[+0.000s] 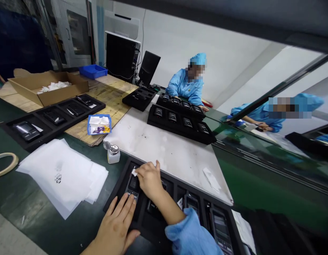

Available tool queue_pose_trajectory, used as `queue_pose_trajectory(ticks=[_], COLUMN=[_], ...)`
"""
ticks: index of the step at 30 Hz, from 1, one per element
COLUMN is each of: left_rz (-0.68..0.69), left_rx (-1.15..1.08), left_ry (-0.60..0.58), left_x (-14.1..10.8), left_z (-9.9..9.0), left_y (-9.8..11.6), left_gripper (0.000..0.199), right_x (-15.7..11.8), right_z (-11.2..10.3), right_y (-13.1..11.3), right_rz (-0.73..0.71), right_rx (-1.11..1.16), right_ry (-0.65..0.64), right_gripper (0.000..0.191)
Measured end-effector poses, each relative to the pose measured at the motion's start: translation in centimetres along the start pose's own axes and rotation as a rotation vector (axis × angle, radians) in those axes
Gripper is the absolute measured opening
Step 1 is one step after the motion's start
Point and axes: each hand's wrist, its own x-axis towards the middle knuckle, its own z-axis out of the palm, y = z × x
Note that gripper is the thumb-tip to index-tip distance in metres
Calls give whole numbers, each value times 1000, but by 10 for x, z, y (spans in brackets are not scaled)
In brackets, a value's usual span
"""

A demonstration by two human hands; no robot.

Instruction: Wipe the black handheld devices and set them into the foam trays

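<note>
A black handheld device [133, 186] with a screen and keys lies in the leftmost slot of a black foam tray [177, 178] in front of me. My left hand [117, 223] rests with its fingers stretched out, the tips on the device's near end. Pinched in my right hand [150, 180] is a small white wipe [134, 172], held against the device's far end. Another device [191, 203] and one more device [220, 228] sit in the slots to the right. My right forearm partly covers the middle slot.
Left of the tray are a white pump bottle [113, 154], its lid raised, and a stack of white sheets [65, 173]. Beyond stand a blue bin [99, 132], a cardboard box [47, 78] and a filled device tray [53, 120]. A co-worker [186, 81] sits behind other trays [179, 122].
</note>
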Motion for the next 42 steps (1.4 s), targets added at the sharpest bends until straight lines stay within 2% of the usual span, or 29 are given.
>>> queue_pose_trajectory(ticks=[2, 4, 8, 13, 18, 23, 27, 28, 31, 33, 36, 39, 42], left_rz=[-2, -1, -22, -41, -34, -2, -14, -9, 12, 12, -17, -22, -28], left_rx=[-5, -12, -36, -88, -94, -60, -35, -30, -30, -46, -71, -88, -115], left_ry=[9, 0, -42, -29, -45, -20, -34, -24, 12, 3, -32, -9, -30], left_x=[0, -1, -2, -1, -1, -1, 0, 0, 0, -1, -1, 0, 1], left_z=[1, 0, -2, 0, -1, -3, -4, -3, -1, 0, -1, -4, -6], left_y=[0, 1, 1, 0, -1, -2, -1, -2, -3, -2, -2, -2, -1], left_gripper=[66, 66, 67, 66, 66, 68, 67, 66, 65, 65, 67, 65, 64], right_x=[-2, -4, 3, -2, 1, -2, 4, 5, 0, -4, 9, 28, 22], right_z=[-1, -3, -7, -5, -5, -4, -9, -9, -5, -4, -6, -8, -7], right_y=[0, 1, 2, 1, 3, 1, 6, 5, 0, -2, 1, 10, 17], right_rz=[-94, -124, 31, -126, 21, -135, 17, 9, -137, -161, -117, -150, -73], right_rx=[38, 71, 15, 103, 29, 107, 17, 11, 94, 134, 75, 32, 39], right_ry=[-59, -87, -31, -125, -43, -133, -61, -61, -150, -172, -126, -127, -60], right_gripper=[20, 20, 22, 22, 24, 21, 25, 25, 22, 22, 23, 23, 24])
